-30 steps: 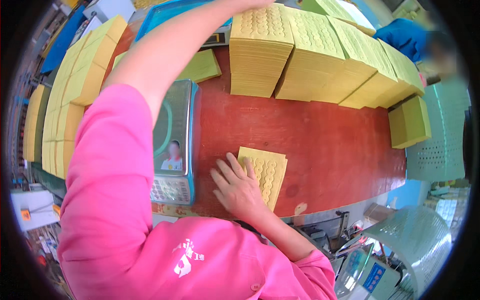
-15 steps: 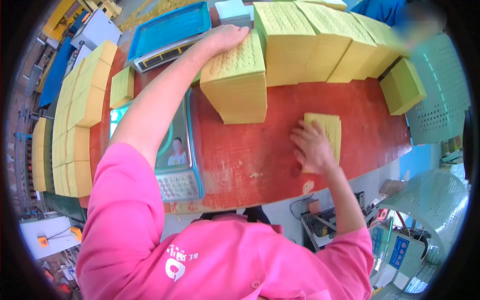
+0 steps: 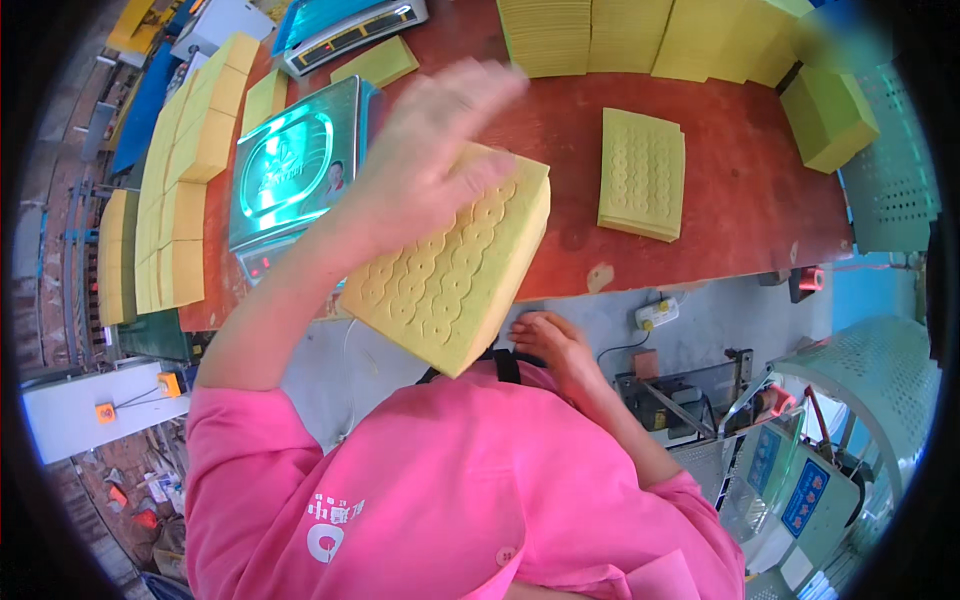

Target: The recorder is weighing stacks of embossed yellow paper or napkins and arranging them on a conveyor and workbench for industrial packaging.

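A tall stack of yellow paper (image 3: 450,285), its top pressed with rows of coin-like rings, stands tilted at the table's near edge, close to my body. My left hand (image 3: 435,150) is over its far left corner, smeared by motion, with fingers stretched out and thumb apart near the top sheet. Whether it touches the stack I cannot tell. Close to the stack's near right side is my right hand (image 3: 555,345), empty, fingers loosely extended. A thin pile of the same yellow paper (image 3: 642,175) lies on the table to the right.
The red table (image 3: 570,240) carries a row of yellow stacks (image 3: 630,35) at the back and more stacks (image 3: 185,200) at left. A metal-topped scale (image 3: 295,165) and a blue-trayed scale (image 3: 350,35) sit left. A yellow block (image 3: 828,118) stands far right.
The tall stack has come from the back of the table toward my body and tilted. My right hand has left the thin pile and moved to the stack's near side. The view has shifted.
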`<action>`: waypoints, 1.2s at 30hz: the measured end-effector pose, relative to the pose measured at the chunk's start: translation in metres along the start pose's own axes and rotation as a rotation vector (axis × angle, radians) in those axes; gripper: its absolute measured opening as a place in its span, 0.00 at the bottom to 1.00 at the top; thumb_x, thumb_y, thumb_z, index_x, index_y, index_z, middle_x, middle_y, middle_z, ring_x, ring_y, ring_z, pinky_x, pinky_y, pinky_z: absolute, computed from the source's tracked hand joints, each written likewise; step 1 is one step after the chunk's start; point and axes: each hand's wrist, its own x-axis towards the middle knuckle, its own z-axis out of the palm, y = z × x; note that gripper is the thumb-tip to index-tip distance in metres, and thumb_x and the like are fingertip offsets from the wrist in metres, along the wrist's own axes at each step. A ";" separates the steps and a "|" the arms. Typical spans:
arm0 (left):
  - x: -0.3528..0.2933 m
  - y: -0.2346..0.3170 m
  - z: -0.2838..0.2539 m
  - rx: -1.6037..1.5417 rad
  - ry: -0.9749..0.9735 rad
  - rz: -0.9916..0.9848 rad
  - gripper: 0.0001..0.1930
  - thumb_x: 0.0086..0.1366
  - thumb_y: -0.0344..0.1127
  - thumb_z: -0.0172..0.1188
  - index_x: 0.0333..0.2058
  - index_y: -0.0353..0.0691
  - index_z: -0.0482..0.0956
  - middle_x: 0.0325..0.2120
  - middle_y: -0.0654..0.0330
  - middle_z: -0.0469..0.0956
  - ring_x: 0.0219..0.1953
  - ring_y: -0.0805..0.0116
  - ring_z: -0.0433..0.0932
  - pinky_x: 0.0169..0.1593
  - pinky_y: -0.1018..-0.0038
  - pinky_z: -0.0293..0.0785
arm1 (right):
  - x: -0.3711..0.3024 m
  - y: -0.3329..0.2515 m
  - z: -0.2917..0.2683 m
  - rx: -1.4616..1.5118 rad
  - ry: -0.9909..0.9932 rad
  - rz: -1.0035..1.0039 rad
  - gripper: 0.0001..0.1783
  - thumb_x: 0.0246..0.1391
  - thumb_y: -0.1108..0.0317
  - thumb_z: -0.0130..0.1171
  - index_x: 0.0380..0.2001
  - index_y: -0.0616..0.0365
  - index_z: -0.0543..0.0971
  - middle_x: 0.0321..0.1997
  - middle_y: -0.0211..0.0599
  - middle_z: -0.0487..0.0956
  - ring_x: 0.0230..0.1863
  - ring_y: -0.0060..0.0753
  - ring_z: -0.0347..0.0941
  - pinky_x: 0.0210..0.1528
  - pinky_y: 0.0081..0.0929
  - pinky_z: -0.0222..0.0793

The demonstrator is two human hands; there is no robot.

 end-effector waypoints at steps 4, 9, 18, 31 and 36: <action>-0.032 0.012 -0.013 -0.727 0.137 -0.778 0.36 0.65 0.45 0.61 0.65 0.35 0.59 0.65 0.48 0.59 0.67 0.61 0.60 0.67 0.66 0.58 | 0.021 0.034 0.014 0.803 -0.123 0.256 0.20 0.66 0.61 0.49 0.53 0.64 0.71 0.53 0.41 0.77 0.53 0.36 0.73 0.57 0.36 0.67; -0.078 0.033 -0.025 -1.246 -0.218 -1.220 0.31 0.64 0.46 0.63 0.60 0.35 0.65 0.53 0.56 0.75 0.54 0.68 0.75 0.55 0.68 0.74 | 0.005 0.010 0.024 0.670 -0.196 0.233 0.24 0.67 0.58 0.49 0.57 0.65 0.68 0.52 0.41 0.77 0.53 0.36 0.73 0.57 0.35 0.67; -0.133 0.047 -0.059 -1.465 -0.059 -1.136 0.28 0.66 0.46 0.60 0.59 0.35 0.68 0.50 0.57 0.78 0.48 0.68 0.80 0.51 0.69 0.77 | -0.014 -0.033 0.031 0.222 -0.160 0.045 0.23 0.68 0.61 0.46 0.62 0.59 0.66 0.52 0.36 0.76 0.50 0.30 0.76 0.48 0.29 0.73; -0.200 -0.151 -0.224 -1.176 0.586 -1.097 0.25 0.67 0.48 0.59 0.56 0.36 0.73 0.50 0.57 0.79 0.48 0.68 0.80 0.51 0.72 0.77 | 0.208 -0.143 0.273 -0.073 -0.611 0.108 0.29 0.67 0.49 0.46 0.62 0.58 0.63 0.49 0.50 0.76 0.47 0.46 0.78 0.47 0.47 0.77; -0.208 -0.213 -0.211 -1.275 0.460 -1.000 0.25 0.65 0.50 0.59 0.54 0.38 0.75 0.49 0.58 0.80 0.49 0.69 0.79 0.53 0.71 0.75 | 0.234 -0.141 0.283 -0.135 -0.491 0.153 0.31 0.67 0.47 0.45 0.61 0.61 0.63 0.51 0.53 0.76 0.47 0.47 0.78 0.47 0.48 0.77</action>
